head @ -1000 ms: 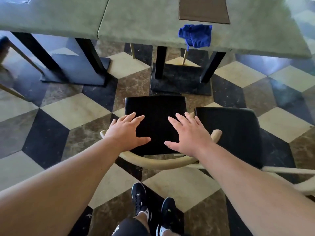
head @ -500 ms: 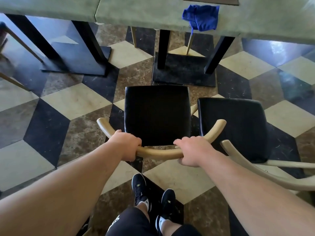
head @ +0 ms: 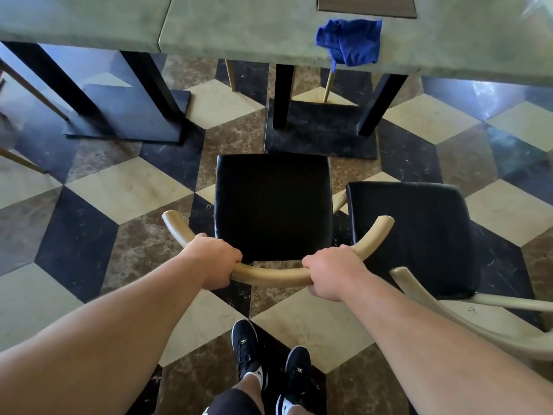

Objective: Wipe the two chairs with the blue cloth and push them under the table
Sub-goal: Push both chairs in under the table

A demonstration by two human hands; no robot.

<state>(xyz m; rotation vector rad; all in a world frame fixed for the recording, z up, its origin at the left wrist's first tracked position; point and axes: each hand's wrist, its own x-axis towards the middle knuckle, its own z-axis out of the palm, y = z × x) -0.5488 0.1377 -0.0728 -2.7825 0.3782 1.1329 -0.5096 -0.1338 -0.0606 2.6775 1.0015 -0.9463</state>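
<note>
A chair with a black seat (head: 273,205) and a curved pale wooden backrest (head: 270,275) stands in front of me, facing the green table (head: 239,28). My left hand (head: 214,262) grips the backrest on its left part. My right hand (head: 330,272) grips it on the right part. A second black-seated chair (head: 410,235) stands just to the right, its wooden back (head: 466,322) near my right forearm. The blue cloth (head: 350,43) lies crumpled on the table's near edge, one corner hanging over.
Black table legs on a flat black base (head: 320,130) stand beyond the first chair's seat. A second table base (head: 125,115) is to the left. Thin wooden chair legs (head: 327,85) show under the table. My feet in black shoes (head: 269,363) stand on the chequered tile floor.
My hands went from hovering flat over the seat to gripping the backrest. The chair and view then shifted slightly toward the table.
</note>
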